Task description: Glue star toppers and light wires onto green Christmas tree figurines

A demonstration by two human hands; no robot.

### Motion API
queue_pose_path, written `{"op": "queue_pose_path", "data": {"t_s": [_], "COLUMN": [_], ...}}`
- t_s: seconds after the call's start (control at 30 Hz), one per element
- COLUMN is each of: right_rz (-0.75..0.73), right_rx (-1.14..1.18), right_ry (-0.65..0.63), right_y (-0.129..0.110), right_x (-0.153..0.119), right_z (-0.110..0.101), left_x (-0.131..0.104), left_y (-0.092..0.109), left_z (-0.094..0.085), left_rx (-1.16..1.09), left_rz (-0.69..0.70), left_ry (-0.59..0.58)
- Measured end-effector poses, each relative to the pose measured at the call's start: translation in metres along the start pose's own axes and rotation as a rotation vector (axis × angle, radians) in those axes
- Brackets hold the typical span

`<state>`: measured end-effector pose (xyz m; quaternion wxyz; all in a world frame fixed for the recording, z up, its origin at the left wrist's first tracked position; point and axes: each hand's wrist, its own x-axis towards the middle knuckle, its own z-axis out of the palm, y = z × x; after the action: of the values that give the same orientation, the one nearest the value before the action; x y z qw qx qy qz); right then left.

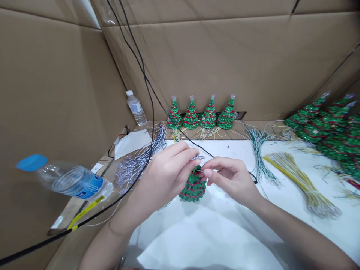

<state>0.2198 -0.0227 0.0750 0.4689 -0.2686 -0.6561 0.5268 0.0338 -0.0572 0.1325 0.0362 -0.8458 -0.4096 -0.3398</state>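
Green and red, the small tree (pixel 192 191) stands on the white bench (pixel 213 240) between the two hands, its upper part mostly hidden by them. The left hand (pixel 171 170) reaches over it, thumb and forefinger pinching a clear pointed piece (pixel 199 158) just by the top. The right hand (pixel 232 178) comes in from the other side, thumb and forefinger drawn near each other beside the upper tiers; whether they grip a thin wire or only touch the tree, I cannot tell.

Red garland already circles the visible tiers, so this one looks partly made up, with its top the part being worked on. It is unclear whether the clear piece is fixed there yet.

Along the back, a row of four trees (pixel 207 119) carries clear stars, wires trailing beneath; these seem further along. More trees (pixel 323 131) crowd together at the right. Plenty of loose stock appears unused: a silvery wire bundle (pixel 143 152) with clear ends, a green-and-white bundle (pixel 258 153) and a yellow-and-white bundle (pixel 303 183).
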Motion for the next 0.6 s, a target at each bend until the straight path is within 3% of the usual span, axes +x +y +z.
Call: {"op": "queue_pose_path", "data": {"t_s": [0.23,0.6], "right_rz": [0.036,0.224], "right_rx": [0.0,0.068], "right_ry": [-0.008,-0.018], "right_y": [0.001,0.0096], "right_x": [0.0014,0.0063], "right_z": [-0.0005,0.0015], "left_x": [-0.0015,-0.0004], "left_y": [-0.0001,-0.0008], "left_z": [0.0005,0.0031], "left_rx": [0.005,0.003], "left_rz": [-0.004,-0.029], "left_ry": [-0.022,-0.077]}}
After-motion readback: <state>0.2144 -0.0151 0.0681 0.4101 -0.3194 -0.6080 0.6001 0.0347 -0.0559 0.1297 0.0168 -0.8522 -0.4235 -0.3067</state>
